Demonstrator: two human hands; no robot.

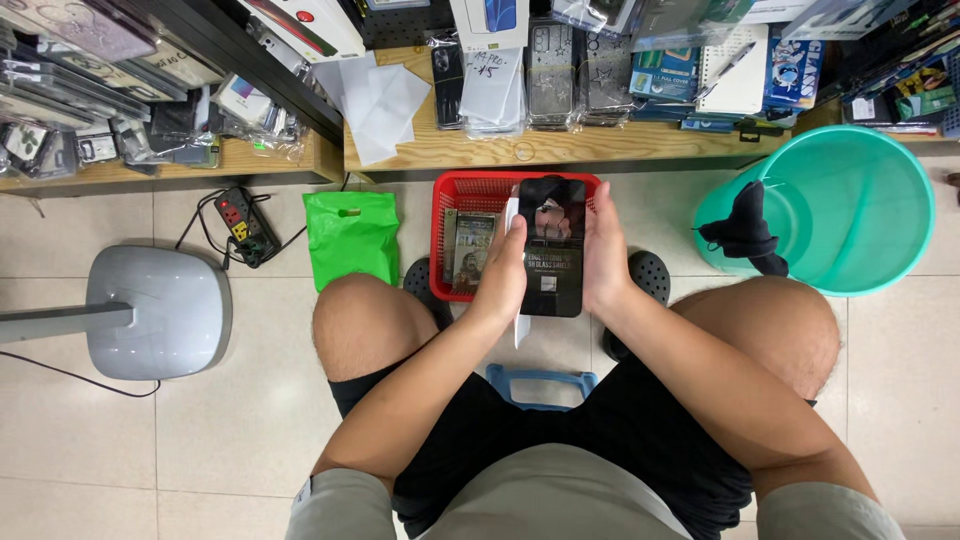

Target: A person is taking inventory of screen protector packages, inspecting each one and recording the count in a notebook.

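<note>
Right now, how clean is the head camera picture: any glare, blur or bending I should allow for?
Head view: even indoor light, soft shadows only; the flat black package held between the left hand and right hand is sharp, with mild sheen on its top; glare on plastic sleeves on the shelf; wide-lens bending curves the shelf edge and stretches the green bucket.

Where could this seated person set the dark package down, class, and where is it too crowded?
Bare tile lies between the green bag and grey fan base, and below the teal bucket. The red basket and wooden shelf are crowded. Both hands, left hand and right hand, grip the package.
</note>
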